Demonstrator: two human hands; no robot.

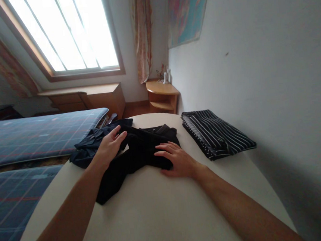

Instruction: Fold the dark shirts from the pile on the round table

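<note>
A black garment [142,144] lies bunched on the round white table [162,206]. One long part of it, like a sleeve or trouser leg, stretches toward the near left. At its far end a collar or waistband shows. My left hand [112,143] grips a raised fold at the garment's left side, its thumb and a finger against the cloth. On the garment's right side rests my right hand [176,158], fingers spread and flat. Beyond my left hand is a dark navy piece of clothing [87,147], partly hidden by that hand and forearm.
A folded black-and-white striped cloth [217,132] lies at the table's right, near the white wall [272,88]. Blue plaid mattresses [38,136] border the left. Past the table stand a small corner shelf [162,88] and a wooden desk [102,93] under the window.
</note>
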